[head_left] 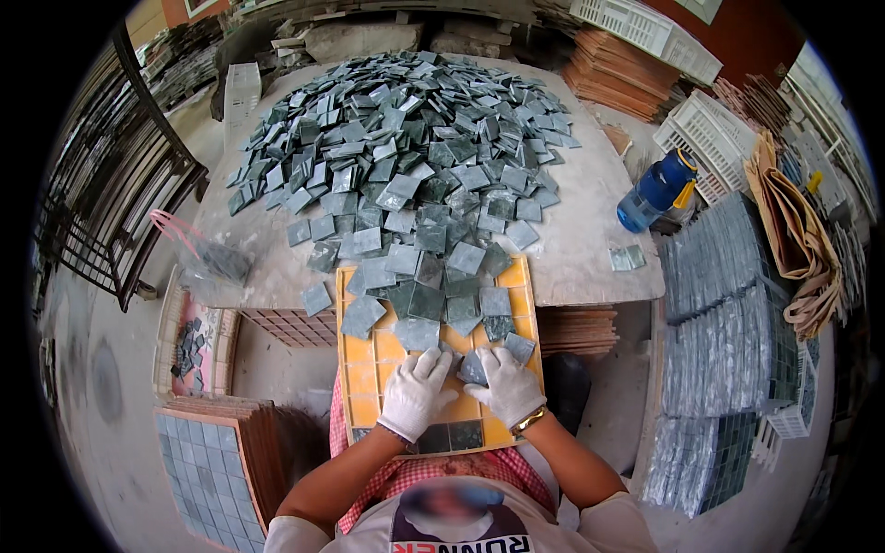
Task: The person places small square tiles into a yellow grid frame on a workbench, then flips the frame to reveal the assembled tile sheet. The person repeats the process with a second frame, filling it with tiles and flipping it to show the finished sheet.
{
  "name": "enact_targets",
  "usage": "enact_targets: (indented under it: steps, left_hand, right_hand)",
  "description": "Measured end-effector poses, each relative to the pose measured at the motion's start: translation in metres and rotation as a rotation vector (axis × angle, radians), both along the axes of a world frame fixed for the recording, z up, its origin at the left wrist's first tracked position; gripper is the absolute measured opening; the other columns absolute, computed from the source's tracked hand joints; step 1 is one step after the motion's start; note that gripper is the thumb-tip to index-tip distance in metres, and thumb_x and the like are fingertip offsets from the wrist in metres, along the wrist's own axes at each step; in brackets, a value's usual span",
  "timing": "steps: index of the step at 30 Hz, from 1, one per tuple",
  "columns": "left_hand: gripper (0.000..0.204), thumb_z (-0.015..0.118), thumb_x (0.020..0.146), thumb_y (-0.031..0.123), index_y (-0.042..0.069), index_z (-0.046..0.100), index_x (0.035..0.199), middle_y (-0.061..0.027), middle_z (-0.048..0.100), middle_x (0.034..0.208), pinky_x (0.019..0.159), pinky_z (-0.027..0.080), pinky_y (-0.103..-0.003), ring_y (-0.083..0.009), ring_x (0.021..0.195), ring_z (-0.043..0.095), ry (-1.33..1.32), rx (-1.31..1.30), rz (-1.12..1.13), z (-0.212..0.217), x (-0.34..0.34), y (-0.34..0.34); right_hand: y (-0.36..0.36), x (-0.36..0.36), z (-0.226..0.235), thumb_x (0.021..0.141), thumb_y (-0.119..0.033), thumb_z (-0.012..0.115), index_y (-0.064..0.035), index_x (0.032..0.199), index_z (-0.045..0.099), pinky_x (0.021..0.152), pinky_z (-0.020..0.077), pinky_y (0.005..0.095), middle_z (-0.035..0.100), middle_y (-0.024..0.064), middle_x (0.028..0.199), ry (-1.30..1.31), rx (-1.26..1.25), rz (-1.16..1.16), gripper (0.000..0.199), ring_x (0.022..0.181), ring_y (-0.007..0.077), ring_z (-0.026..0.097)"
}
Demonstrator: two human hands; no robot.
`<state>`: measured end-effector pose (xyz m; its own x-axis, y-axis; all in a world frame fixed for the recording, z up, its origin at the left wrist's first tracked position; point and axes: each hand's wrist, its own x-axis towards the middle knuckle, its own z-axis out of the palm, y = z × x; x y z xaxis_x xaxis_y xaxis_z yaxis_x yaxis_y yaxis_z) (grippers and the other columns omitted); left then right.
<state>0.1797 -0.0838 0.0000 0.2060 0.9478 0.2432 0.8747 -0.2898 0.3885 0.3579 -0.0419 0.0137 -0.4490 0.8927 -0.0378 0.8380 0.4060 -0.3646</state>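
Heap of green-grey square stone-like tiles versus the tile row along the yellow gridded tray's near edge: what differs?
The heap lies jumbled and overlapping; the row lies flat, side by side. The heap holds many tiles; the row only a few. Both are square tiles.

Gloved fingers (499,362), grey tile (472,370), yellow gridded tray (359,370)

Across the shirt (546,523) runs large block lettering (461,546), part red and part black, just beside the shirt's dark printed picture (419,527); the view's lower edge crops it.
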Motion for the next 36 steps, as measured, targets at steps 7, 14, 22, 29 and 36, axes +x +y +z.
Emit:
enact_targets:
  steps: [7, 14, 22, 29, 36]
  left_hand:
    - [0.065, 0.078, 0.063, 0.034, 0.013, 0.055, 0.12, -0.0101, 0.05, 0.108, 0.073, 0.049, -0.043, -0.0314, 0.093, 0.054, 0.056, -0.082, 0.102, 0.003, 0.006, 0.01]
    - [0.054, 0.075, 0.069, 0.024, 0.015, 0.056, 0.118, -0.0128, 0.046, 0.109, 0.073, 0.05, -0.043, -0.0335, 0.096, 0.054, 0.031, -0.113, 0.135, 0.002, 0.004, 0.015]
    - [0.026, 0.06, 0.08, 0.011, 0.012, 0.06, 0.106, -0.0071, 0.058, 0.089, 0.065, 0.051, -0.04, -0.0288, 0.082, 0.06, -0.019, 0.052, 0.067, 0.006, -0.02, 0.005]
    - [0.022, 0.057, 0.086, 0.008, -0.001, 0.063, 0.106, -0.0186, 0.066, 0.096, 0.077, 0.049, -0.031, -0.0262, 0.088, 0.065, -0.732, -0.37, 0.14, 0.013, -0.005, 0.016]
    - [0.03, 0.064, 0.081, 0.009, -0.001, 0.061, 0.109, -0.0178, 0.059, 0.101, 0.079, 0.049, -0.036, -0.0335, 0.091, 0.06, -0.485, -0.4, -0.067, -0.005, 0.033, 0.013]
  right_hand:
    - [-0.009, 0.062, 0.001, 0.089, -0.023, 0.055, -0.0096, 0.112, 0.056, 0.065, 0.0516, 0.0365, 0.064, 0.0087, 0.076, 0.23, -0.19, 0.302, 0.026, 0.073, 0.0263, 0.064]
    - [-0.025, 0.069, -0.02, 0.084, -0.016, 0.06, -0.0091, 0.105, 0.061, 0.067, 0.0521, 0.0325, 0.062, 0.0053, 0.093, 0.247, -0.126, 0.332, 0.023, 0.077, 0.0229, 0.062]
    - [-0.061, 0.061, -0.016, 0.082, -0.019, 0.062, -0.0108, 0.099, 0.061, 0.064, 0.0514, 0.0337, 0.057, 0.0059, 0.096, 0.035, -0.012, 0.266, 0.019, 0.075, 0.024, 0.063]
    - [-0.009, 0.071, 0.003, 0.074, -0.027, 0.072, -0.0072, 0.111, 0.057, 0.072, 0.0526, 0.0337, 0.057, 0.0084, 0.106, 0.251, 0.159, 0.053, 0.045, 0.084, 0.0257, 0.063]
    - [0.033, 0.059, 0.004, 0.069, -0.033, 0.077, -0.0073, 0.121, 0.051, 0.071, 0.0527, 0.0353, 0.053, 0.0102, 0.11, -0.035, 0.033, -0.013, 0.063, 0.083, 0.0275, 0.063]
